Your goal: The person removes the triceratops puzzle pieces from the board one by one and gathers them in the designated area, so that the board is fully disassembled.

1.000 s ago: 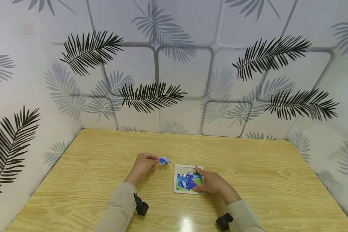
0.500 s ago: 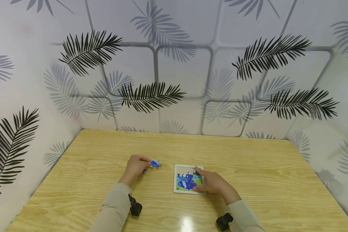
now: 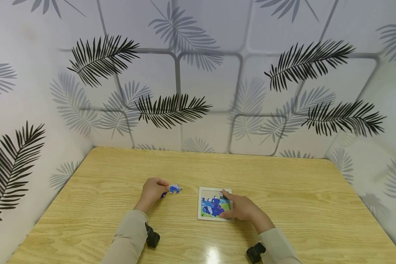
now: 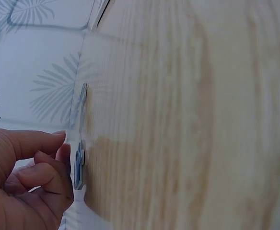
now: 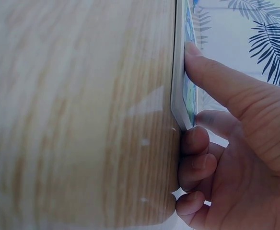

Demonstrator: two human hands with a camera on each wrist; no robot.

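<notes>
My left hand (image 3: 153, 191) hovers just over the table beside two loose blue jigsaw pieces. One jigsaw piece (image 3: 175, 189) lies right of the fingertips; another piece (image 3: 164, 194) is partly hidden beneath them. In the left wrist view, the thumb and loosely bent fingers stand close to the nearer piece (image 4: 79, 165), with nothing visible between them. To the right, a white-framed jigsaw puzzle (image 3: 211, 209) with a blue cartoon picture lies flat, partly filled. My right hand (image 3: 245, 209) grips its right side, thumb and forefinger over the frame and the other fingers bent against the edge.
The wooden table (image 3: 283, 183) runs back to a wall (image 3: 211, 84) patterned with leaves. A black wrist camera (image 3: 153, 236) sits on the left sleeve, and another camera (image 3: 255, 252) on the right one.
My left hand has carried a jigsaw piece leftward, away from the frame, and let go of it on the table near another piece. My right hand has stayed on the puzzle.
</notes>
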